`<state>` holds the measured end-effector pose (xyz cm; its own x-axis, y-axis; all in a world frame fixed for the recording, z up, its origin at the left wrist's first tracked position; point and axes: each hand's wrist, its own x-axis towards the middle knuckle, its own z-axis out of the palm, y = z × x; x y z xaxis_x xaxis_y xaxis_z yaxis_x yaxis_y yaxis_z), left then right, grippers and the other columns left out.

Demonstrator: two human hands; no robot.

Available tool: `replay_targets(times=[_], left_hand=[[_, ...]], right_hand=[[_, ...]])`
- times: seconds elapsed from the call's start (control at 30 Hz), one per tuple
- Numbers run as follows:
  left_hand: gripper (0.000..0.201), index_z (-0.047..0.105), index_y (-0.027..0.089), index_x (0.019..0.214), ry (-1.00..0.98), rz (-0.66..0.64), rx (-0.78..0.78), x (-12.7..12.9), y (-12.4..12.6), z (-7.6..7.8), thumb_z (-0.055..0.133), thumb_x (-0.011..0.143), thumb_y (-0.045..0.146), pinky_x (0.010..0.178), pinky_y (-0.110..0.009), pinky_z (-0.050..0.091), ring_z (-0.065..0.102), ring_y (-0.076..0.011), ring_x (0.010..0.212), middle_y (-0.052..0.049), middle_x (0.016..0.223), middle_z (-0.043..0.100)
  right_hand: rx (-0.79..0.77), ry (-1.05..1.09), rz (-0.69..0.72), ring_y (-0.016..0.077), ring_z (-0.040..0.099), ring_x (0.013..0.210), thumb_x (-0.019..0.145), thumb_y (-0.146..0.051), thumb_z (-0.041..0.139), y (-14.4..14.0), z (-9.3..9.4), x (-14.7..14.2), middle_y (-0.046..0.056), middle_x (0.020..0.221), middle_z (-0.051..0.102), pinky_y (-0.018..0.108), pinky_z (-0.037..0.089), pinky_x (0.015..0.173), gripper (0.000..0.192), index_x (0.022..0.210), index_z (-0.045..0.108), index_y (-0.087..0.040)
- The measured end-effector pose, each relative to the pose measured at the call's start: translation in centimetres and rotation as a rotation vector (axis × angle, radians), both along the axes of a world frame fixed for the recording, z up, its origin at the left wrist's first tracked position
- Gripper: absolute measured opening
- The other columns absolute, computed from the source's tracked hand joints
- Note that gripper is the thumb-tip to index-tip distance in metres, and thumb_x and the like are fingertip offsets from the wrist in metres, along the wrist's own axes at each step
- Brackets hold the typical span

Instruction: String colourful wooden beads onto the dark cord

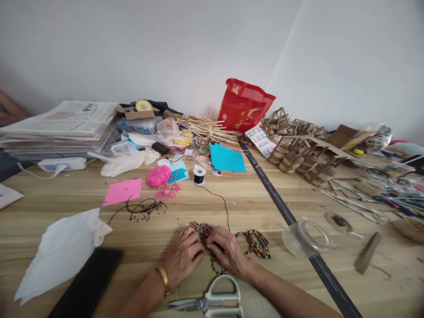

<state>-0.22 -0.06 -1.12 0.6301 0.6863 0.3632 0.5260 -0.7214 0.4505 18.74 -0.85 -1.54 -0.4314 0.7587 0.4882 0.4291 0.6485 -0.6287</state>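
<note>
A pile of multicoloured beads on strings (201,229) lies on the table under and between my hands. My left hand (183,251), with a gold bracelet at the wrist, has its fingers closed on this bead string from the left. From the right, my right hand (228,249) pinches the same bead string; the fingertips of both hands are partly hidden. More looped strands of beads (257,244) rest just beyond my right hand. A black cord (225,201) runs from a spool (199,176) down to behind my right hand. Grey-handled scissors (212,301) lie right below my hands.
A phone-like black slab (88,282) and white paper (62,251) lie left. Black cord pieces (144,210), pink paper (122,191) and pink yarn (159,176) sit ahead. A clear tape roll (306,238) and small woven baskets (289,161) are right; stacked newspapers (62,119) back left.
</note>
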Motion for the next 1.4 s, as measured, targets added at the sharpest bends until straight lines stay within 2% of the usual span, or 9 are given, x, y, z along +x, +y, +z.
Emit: replay_targets(times=[0.27, 0.5, 0.77, 1.13, 1.4], left_hand=[[0.013, 0.067, 0.018, 0.072, -0.063, 0.021, -0.004, 0.1, 0.2, 0.1, 0.064, 0.077, 0.007, 0.083, -0.037, 0.045, 0.053, -0.0221, 0.086, -0.004, 0.077, 0.062], [0.015, 0.066, 0.018, 0.068, -0.278, 0.076, -0.152, -0.2, 1.0, 0.1, 0.060, 0.075, 0.007, 0.069, -0.030, 0.047, 0.057, -0.0192, 0.073, -0.003, 0.067, 0.066], [0.013, 0.069, 0.017, 0.066, -0.404, 0.117, -0.276, -0.2, 1.4, -0.1, 0.060, 0.073, 0.011, 0.068, -0.029, 0.048, 0.061, -0.0185, 0.068, -0.004, 0.065, 0.069], [0.012, 0.073, 0.018, 0.070, -0.435, 0.122, -0.340, -0.3, 1.5, -0.4, 0.063, 0.071, 0.012, 0.069, -0.029, 0.052, 0.064, -0.0193, 0.071, -0.005, 0.069, 0.072], [0.012, 0.074, 0.017, 0.072, -0.417, 0.115, -0.355, -0.3, 1.5, -0.6, 0.063, 0.070, 0.011, 0.069, -0.028, 0.052, 0.066, -0.0192, 0.072, -0.005, 0.071, 0.073]], right_hand=[[-0.014, -0.005, 0.014, 0.0187, 0.055, 0.080, 0.096, -0.021, 0.047, -0.1, 0.6, 0.0, 0.006, 0.082, 0.060, 0.029, 0.045, 0.069, 0.016, 0.086, 0.060, -0.019], [-0.024, 0.049, -0.012, 0.0182, 0.054, 0.077, 0.095, -0.023, 0.048, 0.0, 0.1, 0.1, 0.006, 0.080, 0.058, 0.029, 0.045, 0.068, 0.015, 0.085, 0.058, -0.019], [-0.013, 0.074, 0.009, 0.0179, 0.054, 0.076, 0.096, -0.024, 0.047, 0.1, -0.1, 0.1, 0.005, 0.079, 0.058, 0.029, 0.044, 0.067, 0.016, 0.085, 0.057, -0.019], [-0.008, 0.077, 0.016, 0.0177, 0.053, 0.076, 0.095, -0.022, 0.048, -0.1, 0.4, 0.0, 0.005, 0.078, 0.058, 0.028, 0.044, 0.068, 0.015, 0.084, 0.057, -0.019], [-0.011, 0.084, 0.015, 0.0173, 0.053, 0.076, 0.095, -0.021, 0.048, 0.0, 0.2, 0.0, 0.005, 0.079, 0.058, 0.028, 0.043, 0.068, 0.015, 0.084, 0.057, -0.018]])
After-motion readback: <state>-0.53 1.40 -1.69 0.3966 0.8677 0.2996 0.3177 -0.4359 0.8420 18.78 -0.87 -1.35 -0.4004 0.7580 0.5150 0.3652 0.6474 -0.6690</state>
